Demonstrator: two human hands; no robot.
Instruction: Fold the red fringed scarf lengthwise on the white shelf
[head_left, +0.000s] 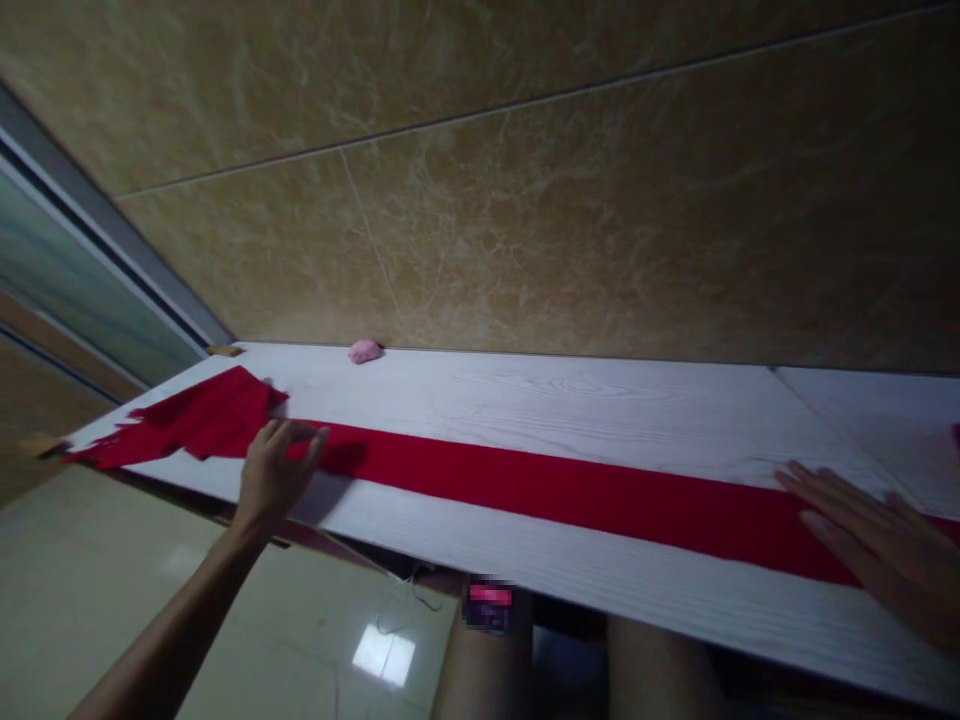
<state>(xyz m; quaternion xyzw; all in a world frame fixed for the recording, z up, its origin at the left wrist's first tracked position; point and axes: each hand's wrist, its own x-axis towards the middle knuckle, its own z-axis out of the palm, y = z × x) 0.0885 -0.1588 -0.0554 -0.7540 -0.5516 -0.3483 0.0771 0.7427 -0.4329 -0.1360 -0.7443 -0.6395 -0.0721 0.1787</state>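
Observation:
A long red cloth strip (540, 488) lies lengthwise along a white wood-grain tabletop (480, 400). At its left end the cloth is crumpled, with a ragged, frayed edge. My left hand (277, 468) is on the strip beside this loose part, fingers curled and closed on the cloth; its fingertips are partly hidden. Toward the right, my right hand (885, 545) rests flat on the strip with its fingers stretched out. More red cloth shows just beyond that hand at the right edge.
A small pink lump (365, 351) sits at the table's back edge against the marbled tile wall (525, 230). A metal-framed panel (97, 230) stands at the left. My legs (487, 670) are below the front edge, over a shiny tiled floor (300, 640).

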